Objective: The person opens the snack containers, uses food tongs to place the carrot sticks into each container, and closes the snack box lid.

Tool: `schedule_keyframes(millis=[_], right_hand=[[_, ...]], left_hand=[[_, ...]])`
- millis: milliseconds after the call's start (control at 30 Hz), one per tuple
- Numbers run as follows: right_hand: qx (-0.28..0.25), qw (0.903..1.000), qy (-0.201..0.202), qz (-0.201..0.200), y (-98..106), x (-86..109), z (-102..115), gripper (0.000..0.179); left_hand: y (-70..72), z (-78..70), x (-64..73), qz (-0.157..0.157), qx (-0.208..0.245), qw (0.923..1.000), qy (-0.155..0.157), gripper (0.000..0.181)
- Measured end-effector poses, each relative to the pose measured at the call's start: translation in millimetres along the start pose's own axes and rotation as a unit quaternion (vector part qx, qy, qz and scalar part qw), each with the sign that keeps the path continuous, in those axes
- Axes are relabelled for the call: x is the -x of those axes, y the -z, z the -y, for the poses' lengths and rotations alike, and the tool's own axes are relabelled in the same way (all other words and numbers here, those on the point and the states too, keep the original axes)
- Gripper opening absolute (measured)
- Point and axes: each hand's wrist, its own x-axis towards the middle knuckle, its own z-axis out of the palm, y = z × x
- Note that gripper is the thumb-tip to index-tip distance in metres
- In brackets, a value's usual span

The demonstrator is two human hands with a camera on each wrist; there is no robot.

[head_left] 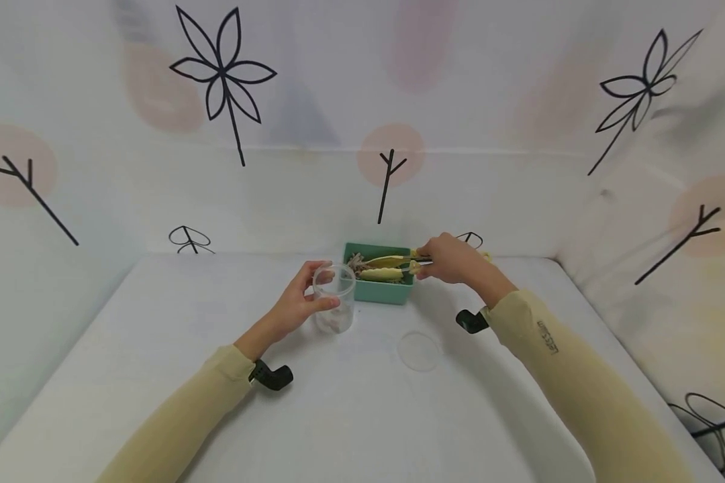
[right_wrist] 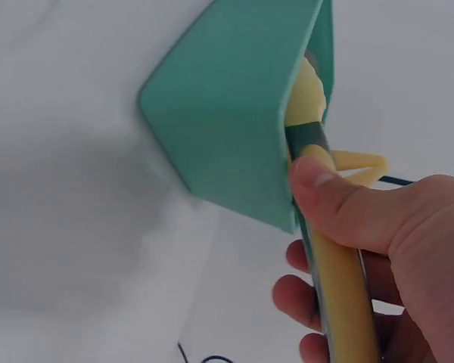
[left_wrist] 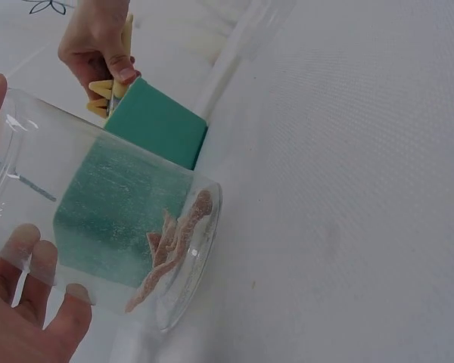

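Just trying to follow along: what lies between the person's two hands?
In the head view, the clear jar held by the left hand, then the green box, with yellow tongs extending into it from the right hand.

Both arms (head_left: 187, 409) extend forward, left fingers (left_wrist: 71, 314) curved, right fingers (right_wrist: 295, 297) gripping.

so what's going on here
A person's left hand holds a clear jar beside a green box; a few brown strips sit in the bottom of the jar. The right hand grips yellow tongs, their ends inside the box. A clear round disc, perhaps the lid, lies on the table.
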Motion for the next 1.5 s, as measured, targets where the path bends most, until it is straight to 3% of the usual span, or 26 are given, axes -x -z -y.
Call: schedule_keyframes(millis=[233, 500, 900, 1033, 1233, 1500], right_hand=[[0.002, 0.9991, -0.012, -0.042, -11.2, 6.0, -8.5, 0.055], [0.016, 0.9968, -0.016, -0.077, 0.9, 15.9, -16.6, 0.054], [-0.068, 0.9911, -0.027, -0.112, 9.2, 26.9, -25.4, 0.056], [-0.082, 0.9904, -0.024, -0.109, 5.6, 26.3, -23.6, 0.055], [-0.057, 0.9936, -0.029, -0.093, 0.7, 27.0, -21.9, 0.056], [-0.067, 0.9915, -0.022, -0.109, 9.6, 31.0, -19.6, 0.054]], left_hand=[[-0.2, 2.8, 1.2, -0.002, 0.001, 1.0, 0.002, 0.07], [0.9, 2.1, -0.9, 0.001, 0.0, 1.0, -0.005, 0.068], [1.3, 1.7, -1.2, 0.004, 0.004, 1.0, 0.001, 0.069], [0.7, 0.7, -0.5, 0.003, 0.0, 1.0, -0.003, 0.07], [-0.5, 1.5, -1.2, 0.0, -0.003, 1.0, -0.005, 0.069], [-1.4, -3.4, 1.1, -0.003, -0.002, 1.0, 0.001, 0.069]])
